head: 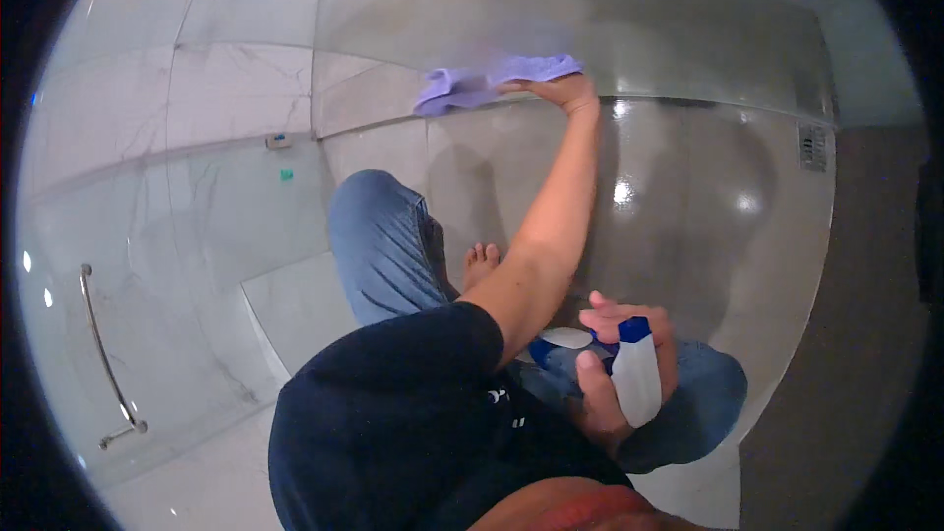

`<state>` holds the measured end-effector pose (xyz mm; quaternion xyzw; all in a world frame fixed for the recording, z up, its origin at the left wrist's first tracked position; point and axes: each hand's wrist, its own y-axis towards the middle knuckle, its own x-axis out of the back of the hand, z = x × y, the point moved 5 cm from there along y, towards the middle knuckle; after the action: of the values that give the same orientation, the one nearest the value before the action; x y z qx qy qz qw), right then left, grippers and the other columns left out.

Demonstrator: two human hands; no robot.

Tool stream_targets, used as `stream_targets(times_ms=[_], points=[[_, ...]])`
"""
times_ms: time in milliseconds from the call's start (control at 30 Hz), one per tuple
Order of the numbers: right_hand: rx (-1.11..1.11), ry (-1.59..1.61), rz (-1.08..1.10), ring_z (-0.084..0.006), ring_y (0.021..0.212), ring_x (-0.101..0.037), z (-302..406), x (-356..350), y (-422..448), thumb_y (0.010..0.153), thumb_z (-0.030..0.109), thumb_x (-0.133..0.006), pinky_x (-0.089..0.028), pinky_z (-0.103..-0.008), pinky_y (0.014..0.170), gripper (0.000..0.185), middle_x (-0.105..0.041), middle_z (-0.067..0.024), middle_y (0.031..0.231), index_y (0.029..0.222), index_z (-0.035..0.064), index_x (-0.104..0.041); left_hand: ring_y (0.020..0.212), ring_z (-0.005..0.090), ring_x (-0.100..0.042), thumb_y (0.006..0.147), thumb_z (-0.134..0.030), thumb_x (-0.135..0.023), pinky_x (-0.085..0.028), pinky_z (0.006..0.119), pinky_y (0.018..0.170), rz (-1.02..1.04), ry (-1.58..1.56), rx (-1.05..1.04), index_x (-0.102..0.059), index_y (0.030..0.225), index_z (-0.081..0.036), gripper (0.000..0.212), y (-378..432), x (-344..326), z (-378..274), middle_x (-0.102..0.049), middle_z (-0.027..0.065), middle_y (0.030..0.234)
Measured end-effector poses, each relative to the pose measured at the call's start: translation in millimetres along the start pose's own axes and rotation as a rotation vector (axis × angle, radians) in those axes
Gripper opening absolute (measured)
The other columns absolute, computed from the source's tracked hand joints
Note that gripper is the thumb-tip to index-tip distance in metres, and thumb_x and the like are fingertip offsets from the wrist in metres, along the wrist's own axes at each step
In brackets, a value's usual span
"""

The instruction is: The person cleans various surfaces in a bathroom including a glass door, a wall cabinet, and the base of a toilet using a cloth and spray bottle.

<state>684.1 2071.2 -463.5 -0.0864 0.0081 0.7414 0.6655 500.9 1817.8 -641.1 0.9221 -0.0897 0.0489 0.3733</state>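
My left hand (568,92) is stretched far forward on a lilac cloth (542,68), pressing it near the bottom edge of a glassy, partly hazy panel (708,37). The cloth spreads to the left of the hand, and its upper part looks blurred. Closer to my body, above my right knee, my right hand (605,405) grips a spray bottle (638,380). Its head is white with a blue nozzle, and part of a blue-and-white body shows between the fingers. The rest of the bottle is hidden.
At left is a clear glass door with a metal handle (99,339) and a hinge or clamp (278,141) by its upper edge. A metal floor drain (812,147) lies at right. Glossy tiled floor (664,236) reflects light; a bare foot (481,264) shows between my knees.
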Motion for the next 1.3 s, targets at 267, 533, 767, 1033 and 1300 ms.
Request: stream_targets(times_ms=[267, 533, 767, 1033, 1300], points=[[0.082, 0.098, -0.162, -0.0278, 0.098, -0.064, 21, 5, -14, 0.067, 0.004, -0.067, -0.049, -0.0447, 0.094, 0.027, -0.066, -0.015, 0.095, 0.093, 0.0031, -0.058, 0.133, 0.0375, -0.03, 0.103, -0.043, -0.037, -0.027, 0.051, 0.11, -0.144, -0.122, 0.62, -0.023, 0.151, -0.007, 0.062, 10, 8, 61, -0.025, 0.0227, 0.147], [0.227, 0.155, -0.263, -0.0219, 0.091, -0.064, 4, 0, -13, 0.066, 0.0, -0.065, -0.05, -0.0374, 0.089, 0.028, -0.066, -0.0113, 0.092, 0.093, 0.0017, -0.059, 0.128, 0.0301, -0.043, 0.104, -0.036, -0.038, -0.036, 0.043, 0.108, -0.404, -0.576, 0.147, -0.028, 0.148, -0.004, 0.055, 192, 42, -125, -0.038, 0.0175, 0.143], [0.178, 0.158, -0.243, -0.0116, 0.075, -0.058, -19, 5, 4, 0.066, 0.002, -0.066, -0.048, -0.0283, 0.07, 0.023, -0.065, -0.0036, 0.084, 0.088, 0.0057, -0.06, 0.133, 0.0472, -0.037, 0.1, -0.038, -0.049, -0.032, 0.05, 0.11, -0.592, -0.194, -0.684, -0.035, 0.15, -0.009, 0.06, 429, 154, -418, -0.04, 0.0246, 0.145], [0.169, 0.242, -0.214, -0.0138, 0.078, -0.06, -47, 10, 27, 0.067, -0.003, -0.063, -0.05, -0.0268, 0.071, 0.025, -0.061, -0.0053, 0.082, 0.09, 0.0029, -0.056, 0.123, 0.0414, -0.049, 0.1, -0.03, -0.047, -0.042, 0.049, 0.102, -0.138, 0.413, -1.057, -0.052, 0.134, -0.008, 0.041, 432, 194, -530, -0.05, 0.0221, 0.137], [0.26, 0.066, -0.182, -0.0105, 0.071, -0.059, -64, 18, 47, 0.068, 0.003, -0.07, -0.049, -0.0282, 0.065, 0.021, -0.062, -0.0007, 0.076, 0.087, 0.0071, -0.062, 0.138, 0.026, -0.04, 0.086, -0.02, -0.059, -0.023, 0.049, 0.119, 0.963, -0.075, -1.985, -0.044, 0.145, -0.032, 0.062, 191, 82, -280, -0.055, 0.0017, 0.132]])
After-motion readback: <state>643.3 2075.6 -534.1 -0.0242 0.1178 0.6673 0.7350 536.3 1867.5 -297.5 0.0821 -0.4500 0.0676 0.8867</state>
